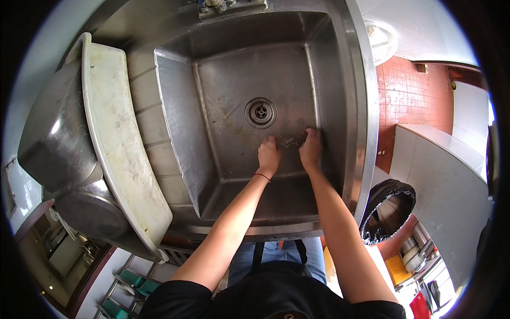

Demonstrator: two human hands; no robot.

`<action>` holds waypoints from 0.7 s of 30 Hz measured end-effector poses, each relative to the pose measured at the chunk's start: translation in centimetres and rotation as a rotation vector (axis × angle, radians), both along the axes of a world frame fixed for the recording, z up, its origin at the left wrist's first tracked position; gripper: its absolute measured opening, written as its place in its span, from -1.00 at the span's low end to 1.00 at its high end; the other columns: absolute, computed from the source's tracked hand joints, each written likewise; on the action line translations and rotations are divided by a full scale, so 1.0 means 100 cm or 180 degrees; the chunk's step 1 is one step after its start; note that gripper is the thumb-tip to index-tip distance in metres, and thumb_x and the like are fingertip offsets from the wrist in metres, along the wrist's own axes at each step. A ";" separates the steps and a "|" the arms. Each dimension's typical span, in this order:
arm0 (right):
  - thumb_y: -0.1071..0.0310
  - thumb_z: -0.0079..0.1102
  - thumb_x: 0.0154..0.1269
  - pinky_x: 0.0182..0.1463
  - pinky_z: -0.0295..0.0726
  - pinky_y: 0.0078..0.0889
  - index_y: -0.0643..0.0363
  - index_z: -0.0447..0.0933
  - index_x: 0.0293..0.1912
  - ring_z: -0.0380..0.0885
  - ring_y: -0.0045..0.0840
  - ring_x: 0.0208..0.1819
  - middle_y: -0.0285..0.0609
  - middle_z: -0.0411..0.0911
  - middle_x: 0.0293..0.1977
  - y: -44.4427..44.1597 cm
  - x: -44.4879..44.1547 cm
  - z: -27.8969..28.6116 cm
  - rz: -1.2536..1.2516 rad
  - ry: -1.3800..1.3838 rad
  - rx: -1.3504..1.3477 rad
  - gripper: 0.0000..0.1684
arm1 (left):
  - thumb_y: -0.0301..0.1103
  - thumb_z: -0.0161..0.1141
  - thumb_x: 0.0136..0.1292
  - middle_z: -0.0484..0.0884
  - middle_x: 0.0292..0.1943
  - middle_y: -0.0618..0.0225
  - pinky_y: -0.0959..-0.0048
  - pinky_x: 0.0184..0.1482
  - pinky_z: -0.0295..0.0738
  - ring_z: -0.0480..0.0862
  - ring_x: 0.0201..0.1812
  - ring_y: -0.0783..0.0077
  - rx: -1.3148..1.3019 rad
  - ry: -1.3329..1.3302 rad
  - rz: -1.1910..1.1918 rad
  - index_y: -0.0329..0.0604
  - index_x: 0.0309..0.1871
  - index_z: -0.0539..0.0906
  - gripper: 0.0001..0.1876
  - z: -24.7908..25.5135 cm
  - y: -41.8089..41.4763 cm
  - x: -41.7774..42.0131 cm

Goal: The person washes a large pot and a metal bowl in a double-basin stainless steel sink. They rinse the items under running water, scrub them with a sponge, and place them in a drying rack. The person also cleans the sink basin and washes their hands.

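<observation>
Both hands reach down into a deep stainless steel sink basin (pixel 239 83). My left hand (pixel 269 154), with a thin red cord at the wrist, is low over the basin floor, its fingers bent downward. To its right my right hand (pixel 311 149) is near the basin's right wall, fingers also turned down and partly hidden. Small pale scraps (pixel 290 142) lie on the steel between the two hands. I see no object in either hand, and the finger pose is too hidden to judge. Beyond the hands sits the round drain strainer (pixel 261 113).
A large pale plastic tub (pixel 119 131) lies tipped on the ribbed drainboard (pixel 153 123), with steel containers (pixel 59 135) beside it. Tap fittings (pixel 215 5) are at the back. A bin with a black liner (pixel 388 211) stands right of the sink.
</observation>
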State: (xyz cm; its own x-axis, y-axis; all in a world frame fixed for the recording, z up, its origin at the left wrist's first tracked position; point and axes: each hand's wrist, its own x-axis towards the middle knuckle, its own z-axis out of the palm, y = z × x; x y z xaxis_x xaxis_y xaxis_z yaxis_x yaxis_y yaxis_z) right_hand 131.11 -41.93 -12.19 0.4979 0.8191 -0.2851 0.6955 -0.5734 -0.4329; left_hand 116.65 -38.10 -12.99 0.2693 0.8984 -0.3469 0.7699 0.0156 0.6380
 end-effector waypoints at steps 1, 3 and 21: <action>0.72 0.11 0.04 0.09 0.52 -0.07 0.24 0.42 -0.02 0.47 0.02 0.01 0.06 0.43 -0.01 0.002 -0.001 0.008 -0.0194 -0.0203 -0.0265 -0.55 | -0.55 0.21 0.10 0.63 -0.23 -0.01 0.04 -0.19 0.60 0.67 -0.23 -0.15 -0.0127 0.0189 -0.0171 -0.22 -0.13 0.53 -0.76 0.002 0.003 -0.004; 0.56 0.05 0.24 0.04 0.55 -0.06 0.25 0.40 0.02 0.50 -0.03 0.02 0.08 0.47 -0.06 0.000 -0.003 0.001 -0.0085 -0.0371 -0.0592 -0.67 | -0.57 0.17 0.15 0.61 -0.21 -0.01 0.08 -0.22 0.63 0.68 -0.25 -0.14 -0.0163 0.0460 -0.0496 -0.23 -0.09 0.46 -0.75 0.001 0.005 -0.004; 0.49 0.13 0.15 -0.06 0.60 -0.11 0.21 0.61 -0.22 0.61 -0.05 -0.13 0.07 0.61 -0.23 -0.003 -0.015 -0.029 0.0278 0.0685 0.0354 -0.83 | -0.48 0.13 0.19 0.69 -0.34 0.04 0.10 -0.22 0.61 0.70 -0.27 -0.05 -0.0002 -0.0120 -0.0231 -0.17 -0.29 0.71 -0.87 -0.021 0.004 0.026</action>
